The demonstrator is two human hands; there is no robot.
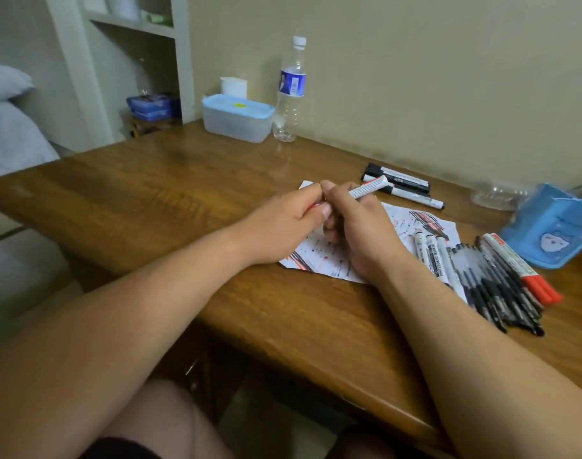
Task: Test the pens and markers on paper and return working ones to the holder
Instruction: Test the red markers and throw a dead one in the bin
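My right hand (355,223) grips a white marker (369,188) whose barrel sticks out up and to the right. My left hand (292,223) pinches the marker's near end, where a bit of red shows between the fingers. Both hands rest over a scribbled sheet of paper (412,226) on the wooden table (183,200). A row of pens and markers (488,276) lies to the right, with two red-capped markers (528,273) at its far side. The blue pen holder (548,226) lies tipped at the right edge.
Three black-and-white markers (402,187) lie behind the paper near the wall. A lidded plastic box (236,119) and a water bottle (291,91) stand at the back of the table. A clear plastic item (496,195) sits beside the holder. A bed and shelves are on the left.
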